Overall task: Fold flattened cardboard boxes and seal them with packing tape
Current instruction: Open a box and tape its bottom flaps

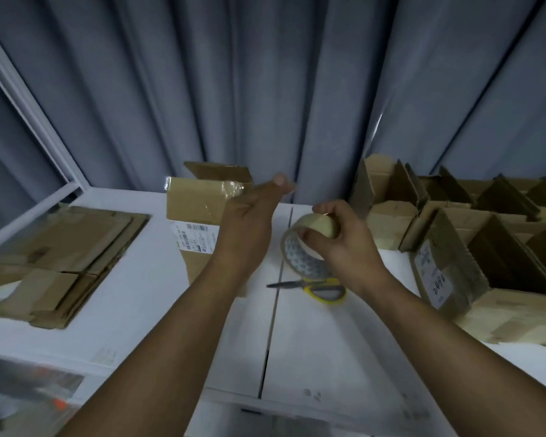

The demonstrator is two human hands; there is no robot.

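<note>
Scissors (pixel 316 287) lie near tape roll (pixel 306 244).

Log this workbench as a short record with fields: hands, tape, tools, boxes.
left hand: fingers stretched out, raised in front of the taped box; nothing visible in it
right hand: grips the tape roll above the table
scissors: yellow handles, lying on the table under the tape roll, blades pointing left
flattened boxes: stacked at the table's left
open boxes: folded up, crowded at the right
</note>
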